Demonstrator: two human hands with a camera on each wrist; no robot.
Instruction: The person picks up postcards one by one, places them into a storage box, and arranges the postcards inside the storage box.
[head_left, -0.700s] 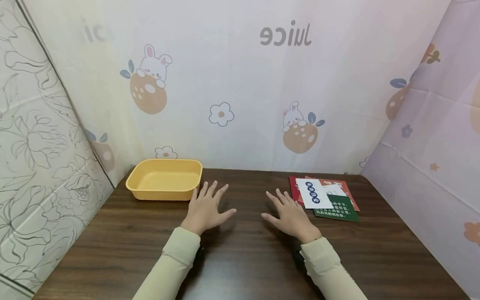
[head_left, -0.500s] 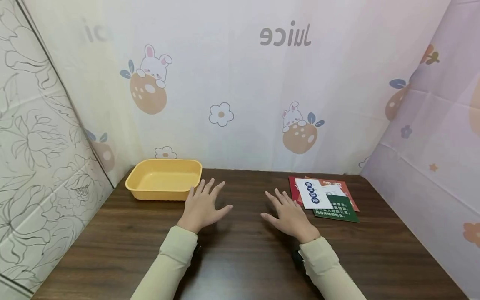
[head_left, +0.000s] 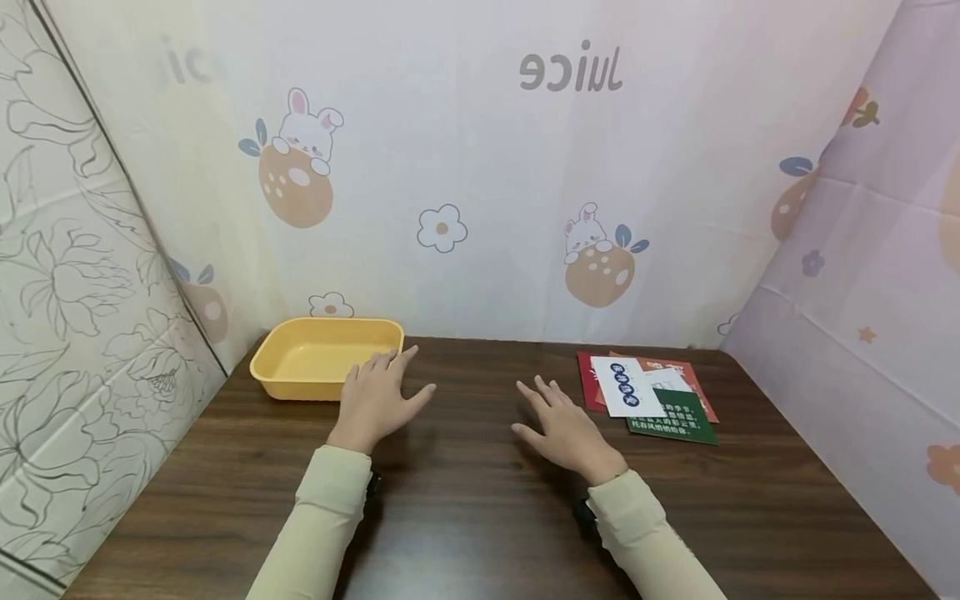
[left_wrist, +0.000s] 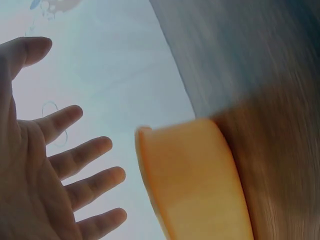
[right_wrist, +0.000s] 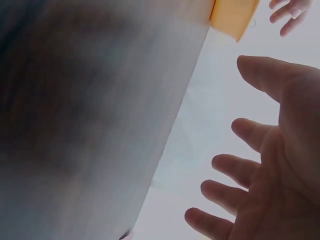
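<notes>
Head view: since the earlier frames, the left hand [head_left: 375, 402] has shifted left, overlapping the rounded, plastic-looking yellow basin [head_left: 291, 390] at the back left of the wood-grained desk [head_left: 480, 517]; the right hand [head_left: 567, 433] sits slightly farther from the flat, overlapping printed cards [head_left: 647, 400] at back right. Judged thereby, handling has not begun. Left wrist view: fingers spread, holding nothing, apart from the basin's smooth wall. Right wrist view: fingers likewise spread, grasping nothing.

Pale glare on the tabletop [head_left: 465, 542].
</notes>
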